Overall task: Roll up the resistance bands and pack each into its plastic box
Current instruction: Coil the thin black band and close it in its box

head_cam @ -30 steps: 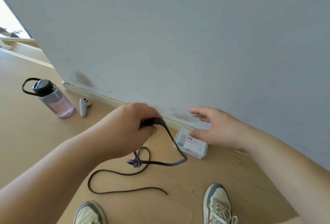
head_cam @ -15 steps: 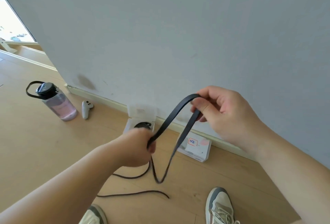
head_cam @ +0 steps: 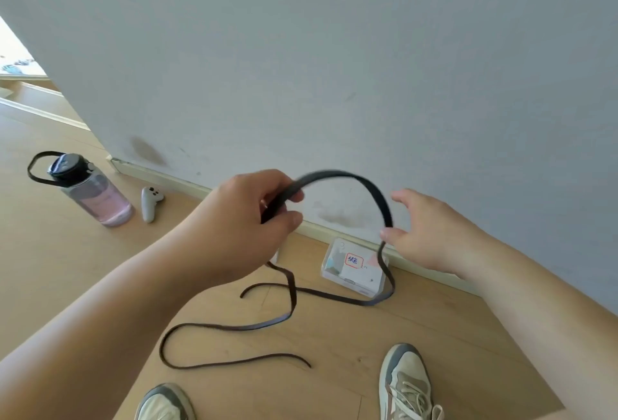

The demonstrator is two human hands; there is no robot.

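A long dark resistance band [head_cam: 337, 176] arches in the air between my hands, and the rest of it trails in loose loops over the wooden floor. My left hand [head_cam: 247, 218] pinches one end of the arch between thumb and fingers. My right hand [head_cam: 424, 235] touches the band's right side with its thumb, the fingers spread. A clear plastic box [head_cam: 354, 267] with a red-framed label lies on the floor by the skirting board, under the arch. A corner of a second white box [head_cam: 276, 255] peeks out behind my left wrist.
A grey wall [head_cam: 334, 68] rises straight ahead. A purple water bottle [head_cam: 90, 193] with a black lid and strap stands at the left, a white controller [head_cam: 149, 202] beside it. Two grey-and-cream shoes [head_cam: 408, 386] are at the bottom edge.
My left hand rose with the band and now holds the arch's left end. My right hand loosened its pinch and moved right, fingers spreading. The floor loops shifted.
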